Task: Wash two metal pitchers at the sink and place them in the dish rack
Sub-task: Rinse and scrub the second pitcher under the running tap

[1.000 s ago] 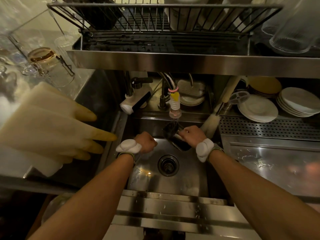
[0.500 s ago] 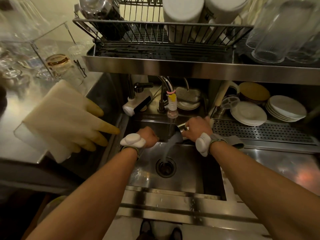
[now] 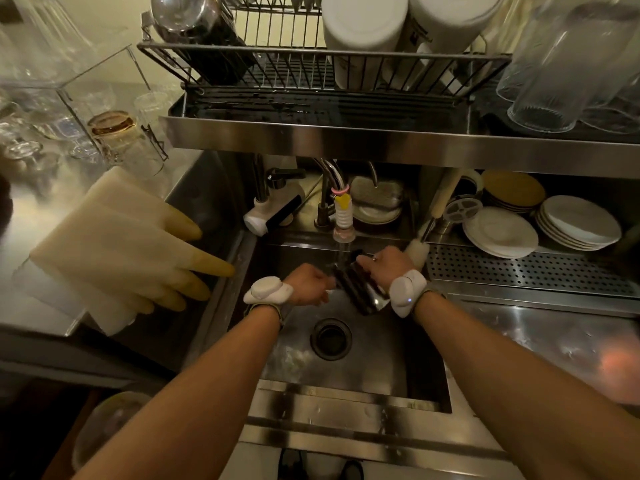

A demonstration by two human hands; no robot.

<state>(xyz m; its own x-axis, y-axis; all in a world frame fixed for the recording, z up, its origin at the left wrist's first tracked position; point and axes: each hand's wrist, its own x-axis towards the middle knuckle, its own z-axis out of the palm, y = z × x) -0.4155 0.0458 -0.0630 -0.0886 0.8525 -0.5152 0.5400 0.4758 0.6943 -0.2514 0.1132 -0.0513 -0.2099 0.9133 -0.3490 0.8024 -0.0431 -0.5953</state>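
Note:
A metal pitcher (image 3: pixel 356 291) hangs tilted over the steel sink (image 3: pixel 381 358), under the running faucet nozzle (image 3: pixel 343 223). My right hand (image 3: pixel 384 266) grips it from the right side. My left hand (image 3: pixel 310 284) is curled beside the pitcher's left edge in the water stream; I cannot tell whether it holds the pitcher. Another metal pitcher (image 3: pixel 194 20) stands upside down at the left end of the wire dish rack (image 3: pixel 311 69) on the shelf above the sink.
Yellowed rubber gloves (image 3: pixel 131 251) lie on the left counter, with glassware (image 3: pixel 110 133) behind. White canisters (image 3: pixel 367 26) and glasses (image 3: pixel 561 64) fill the rack's right side. Stacked plates (image 3: pixel 540 223) sit on the perforated drainboard (image 3: pixel 519 271). A brush (image 3: pixel 417 252) leans beside my right hand. The drain (image 3: pixel 330 337) lies below.
The pitcher poured water out half a second ago and now sits back under the faucet stream. The view has tilted up, showing more of the rack.

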